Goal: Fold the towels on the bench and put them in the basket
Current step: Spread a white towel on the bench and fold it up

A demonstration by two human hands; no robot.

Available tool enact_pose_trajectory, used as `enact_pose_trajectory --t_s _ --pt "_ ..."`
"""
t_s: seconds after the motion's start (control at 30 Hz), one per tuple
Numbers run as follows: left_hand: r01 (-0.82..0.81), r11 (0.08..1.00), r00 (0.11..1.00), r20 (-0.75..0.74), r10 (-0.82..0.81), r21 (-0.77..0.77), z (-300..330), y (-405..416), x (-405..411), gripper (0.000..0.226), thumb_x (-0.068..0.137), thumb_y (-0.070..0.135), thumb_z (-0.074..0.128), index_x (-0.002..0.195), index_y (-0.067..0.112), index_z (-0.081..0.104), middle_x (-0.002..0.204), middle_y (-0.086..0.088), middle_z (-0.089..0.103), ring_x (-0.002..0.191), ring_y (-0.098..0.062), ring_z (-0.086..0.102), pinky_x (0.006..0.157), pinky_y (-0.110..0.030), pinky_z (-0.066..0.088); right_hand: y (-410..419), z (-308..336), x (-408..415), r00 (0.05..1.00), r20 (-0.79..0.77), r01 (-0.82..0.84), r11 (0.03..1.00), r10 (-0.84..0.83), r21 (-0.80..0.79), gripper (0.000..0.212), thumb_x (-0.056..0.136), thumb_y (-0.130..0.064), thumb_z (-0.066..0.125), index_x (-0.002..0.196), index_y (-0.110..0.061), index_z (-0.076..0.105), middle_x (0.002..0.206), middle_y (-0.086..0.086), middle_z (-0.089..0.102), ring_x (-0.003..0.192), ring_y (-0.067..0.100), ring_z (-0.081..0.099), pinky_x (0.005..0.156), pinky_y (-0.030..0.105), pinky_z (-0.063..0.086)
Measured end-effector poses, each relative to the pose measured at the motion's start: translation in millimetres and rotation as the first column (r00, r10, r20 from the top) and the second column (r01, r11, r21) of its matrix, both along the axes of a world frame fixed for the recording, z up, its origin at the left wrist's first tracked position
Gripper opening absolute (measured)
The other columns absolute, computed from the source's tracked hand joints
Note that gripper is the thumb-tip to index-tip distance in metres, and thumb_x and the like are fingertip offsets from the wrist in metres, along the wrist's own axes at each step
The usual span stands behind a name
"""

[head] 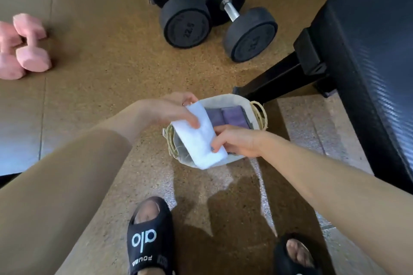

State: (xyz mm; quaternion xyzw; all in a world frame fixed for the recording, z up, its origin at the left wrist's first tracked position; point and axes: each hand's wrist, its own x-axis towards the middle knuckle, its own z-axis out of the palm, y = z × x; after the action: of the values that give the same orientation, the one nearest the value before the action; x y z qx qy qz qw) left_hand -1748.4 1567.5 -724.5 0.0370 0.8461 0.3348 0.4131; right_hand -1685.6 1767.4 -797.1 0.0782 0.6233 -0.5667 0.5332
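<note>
Gripped at its far end by left hand (172, 110) and near end by right hand (234, 140), folded white cloth towel (200, 135) over lined wicker basket (225, 99), liable to unfold if released unevenly.

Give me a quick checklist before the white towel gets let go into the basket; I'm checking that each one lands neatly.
1. White towel folded: ok.
2. Both hands hold it, left hand and right hand: ok.
3. Towel is over the basket: ok, though its near end overhangs the rim.
4. Room beside the purple towels: ok.
5. Bench cleared of towels: cannot tell.
</note>
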Motion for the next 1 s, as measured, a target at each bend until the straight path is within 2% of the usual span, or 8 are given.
enact_pose_trajectory --t_s 0.1,0.2,0.27,0.37,0.43,0.6,0.8,1.0 --pt "0.032 0.997 0.995 -0.092 -0.038 -0.073 -36 -4 -5 0.05 0.077 0.022 0.085 0.117 0.027 0.056 0.114 0.007 0.058 0.086 -0.008 0.054 0.06 -0.02 0.041 -3 -31 -1 0.999 -0.026 0.044 0.995 -0.041 0.084 0.046 0.078 -0.008 0.069 0.123 -0.004 0.064 0.123 0.016 0.069 0.116 0.027 0.066 0.103 0.041 0.052" --pt "0.082 0.982 0.972 -0.204 -0.116 -0.168 -60 -2 -6 0.047 0.077 0.022 0.081 0.115 0.024 0.053 0.113 -0.002 0.06 0.099 -0.025 0.06 0.074 -0.039 0.053 -13 -46 1 0.986 -0.167 0.056 0.971 -0.017 0.231 0.023 0.08 -0.015 0.071 0.102 -0.012 0.064 0.095 0.005 0.069 0.086 0.018 0.067 0.076 0.029 0.055" --pt "0.139 0.962 0.947 -0.253 -0.198 -0.233 -71 3 -4 0.046 0.08 0.02 0.076 0.117 0.021 0.049 0.108 -0.009 0.061 0.098 -0.032 0.061 0.078 -0.046 0.054 -22 -56 3 0.97 -0.236 0.028 0.948 0.05 0.317 0.025 0.076 -0.022 0.072 0.094 -0.017 0.056 0.091 0.001 0.061 0.082 0.017 0.057 0.07 0.032 0.045" --pt "0.257 0.901 0.878 -0.306 -0.369 -0.351 -84 11 0 0.047 0.087 0.02 0.067 0.127 0.019 0.042 0.102 -0.007 0.056 0.097 -0.035 0.061 0.071 -0.039 0.047 -33 -66 8 0.966 -0.245 0.025 0.914 0.082 0.404 0.025 0.083 -0.018 0.064 0.102 -0.017 0.048 0.099 0.002 0.059 0.085 0.018 0.055 0.067 0.032 0.042" --pt "0.296 0.855 0.826 -0.335 -0.453 -0.426 -96 14 4 0.049 0.091 0.023 0.065 0.132 0.017 0.038 0.109 -0.01 0.057 0.102 -0.036 0.061 0.07 -0.037 0.04 -35 -69 9 0.961 -0.256 0.029 0.886 0.102 0.462 0.026 0.085 -0.016 0.06 0.106 -0.017 0.044 0.097 0.002 0.055 0.082 0.017 0.053 0.062 0.032 0.039" --pt "0.307 0.779 0.767 -0.342 -0.543 -0.547 -125 16 11 0.056 0.098 0.025 0.06 0.143 0.012 0.03 0.127 -0.013 0.058 0.114 -0.034 0.062 0.073 -0.036 0.041 -41 -82 11 0.96 -0.246 0.019 0.842 0.137 0.54 0.025 0.086 -0.017 0.055 0.108 -0.017 0.043 0.109 0.008 0.056 0.102 0.031 0.057 0.076 0.038 0.045" --pt "0.283 0.726 0.741 -0.338 -0.58 -0.627 -146 13 11 0.051 0.1 0.023 0.059 0.141 0.008 0.032 0.132 -0.014 0.052 0.119 -0.031 0.06 0.079 -0.034 0.043 -55 -96 9 0.937 -0.289 0.027 0.781 0.198 0.625 0.026 0.093 -0.023 0.054 0.118 -0.015 0.055 0.122 0.007 0.064 0.115 0.03 0.059 0.078 0.031 0.042" --pt "0.208 0.68 0.718 -0.362 -0.594 -0.703 -169 22 12 0.059 0.098 0.023 0.06 0.146 0.009 0.027 0.134 -0.01 0.051 0.12 -0.027 0.06 0.087 -0.036 0.051 -62 -105 20 0.868 -0.456 0.164 0.75 0.199 0.64 0.028 0.089 -0.017 0.057 0.117 -0.016 0.05 0.112 0.011 0.068 0.107 0.035 0.062 0.07 0.029 0.037"
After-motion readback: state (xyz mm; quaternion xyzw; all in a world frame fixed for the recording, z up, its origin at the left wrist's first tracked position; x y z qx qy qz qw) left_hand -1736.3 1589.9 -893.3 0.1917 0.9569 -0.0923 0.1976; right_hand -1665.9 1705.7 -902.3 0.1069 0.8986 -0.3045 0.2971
